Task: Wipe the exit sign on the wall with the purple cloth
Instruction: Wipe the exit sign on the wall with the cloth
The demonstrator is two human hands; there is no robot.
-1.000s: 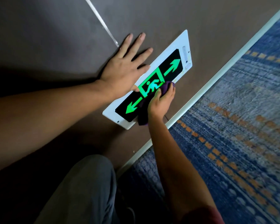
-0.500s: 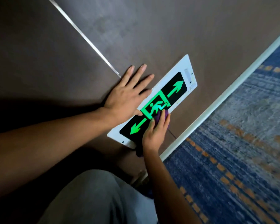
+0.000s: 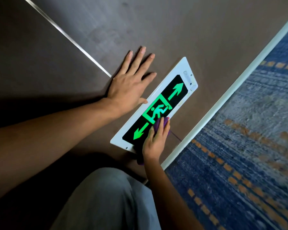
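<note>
Low on the brown wall (image 3: 173, 30), white-framed exit sign (image 3: 156, 107) — black panel, glowing green arrows. Left hand (image 3: 130, 87) flat, fingers spread, beside it; right hand (image 3: 156, 140) closed over purple cloth (image 3: 160, 123) — pressed against the sign's lower edge.

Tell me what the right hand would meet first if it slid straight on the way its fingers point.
Likely the lit running-figure panel of the exit sign: the right hand, pressing the purple cloth, points up along the sign, the cloth leading.
</note>
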